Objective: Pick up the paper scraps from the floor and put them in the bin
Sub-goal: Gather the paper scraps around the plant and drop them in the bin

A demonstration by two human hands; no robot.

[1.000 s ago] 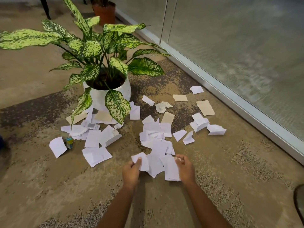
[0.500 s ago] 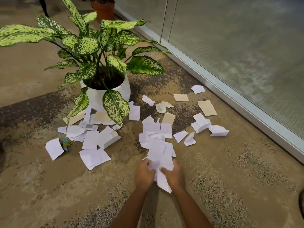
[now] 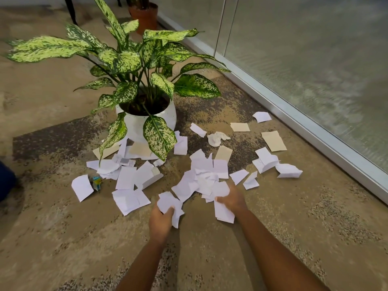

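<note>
1. White pot (image 3: 134, 127) on the floor (image 3: 63, 238) holds soil and a spotted green plant (image 3: 134, 59); an orange pot (image 3: 144, 14) stands behind
2. Left hand (image 3: 160, 220) has its grip clamped on a bunch of paper scraps (image 3: 170, 203)
3. Right hand (image 3: 232, 199) grips another sheet (image 3: 223, 212)
4. Half a second ago both hands met on one bunch; now they are apart
5. Many scraps lie around the white pot

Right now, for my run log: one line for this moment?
left hand: holds scraps | right hand: gathering scraps | bin: unseen | floor: many remain
</note>
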